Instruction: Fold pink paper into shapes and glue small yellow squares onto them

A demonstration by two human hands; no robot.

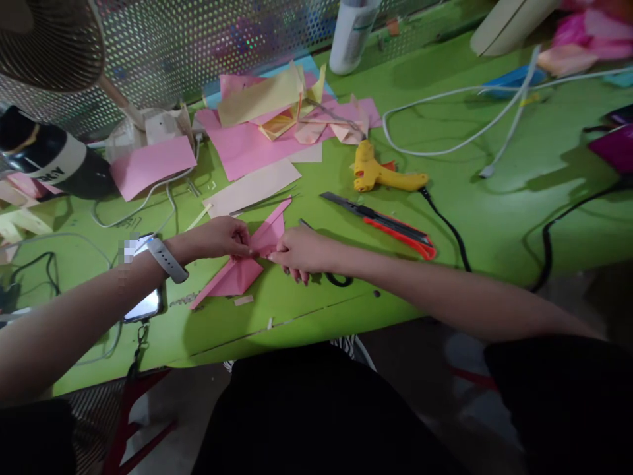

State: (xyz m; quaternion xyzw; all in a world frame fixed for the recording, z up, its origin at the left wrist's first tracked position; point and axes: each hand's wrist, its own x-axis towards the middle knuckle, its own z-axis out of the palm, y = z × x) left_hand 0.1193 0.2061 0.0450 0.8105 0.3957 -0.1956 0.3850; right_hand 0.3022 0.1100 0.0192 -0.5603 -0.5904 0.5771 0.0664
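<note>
A folded piece of pink paper (241,277) lies slantwise on the green table, with long narrow strips at its two ends. My left hand (225,237), with a pale band on its wrist, pinches the paper's middle between thumb and fingers. Close beside it, my right hand (301,252) grips the same paper at its right edge, fingers curled. Partly under my right hand is a pair of scissors (340,280); one dark handle loop and a blade tip show. To the right lies a box cutter (380,224) with a red and black handle and its blade out.
A yellow glue gun (380,175) with a black cord lies behind the cutter. Pink and cream paper sheets (232,148) pile up at the back. A phone (148,305), a dark bottle (54,158) and a fan (49,46) stand left. A white cable (435,153) loops at right.
</note>
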